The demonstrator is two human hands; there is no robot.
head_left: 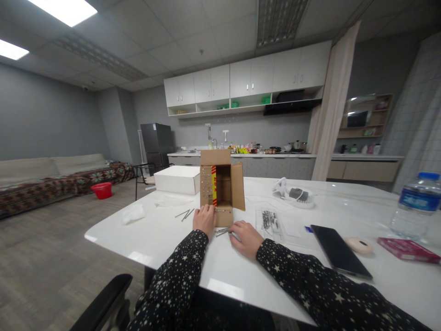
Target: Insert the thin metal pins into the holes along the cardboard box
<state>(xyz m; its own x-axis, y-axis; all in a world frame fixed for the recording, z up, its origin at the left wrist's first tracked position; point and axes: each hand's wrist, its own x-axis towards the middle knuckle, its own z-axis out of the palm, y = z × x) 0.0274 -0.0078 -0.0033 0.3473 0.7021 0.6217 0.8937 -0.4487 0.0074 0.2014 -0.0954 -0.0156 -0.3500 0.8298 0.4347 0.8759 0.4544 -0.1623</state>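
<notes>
A small brown cardboard box [220, 184] lies on its side on the white table [165, 239], its open end and flaps facing me. My left hand [204, 219] rests at the box's lower left flap, fingers curled on its edge. My right hand [245, 238] lies on the table just right of the box, fingers bent over a few thin metal nails [222, 231]. Whether the fingers pinch one is too small to tell. More nails [185, 214] lie left of the box.
A white flat box [177, 179] stands behind. A clear bag of nails [269, 219], a dark phone [339, 250], a water bottle [416, 204], a pink packet [408, 249] and a crumpled tissue [133, 213] lie around. A chair arm [103, 303] is below left.
</notes>
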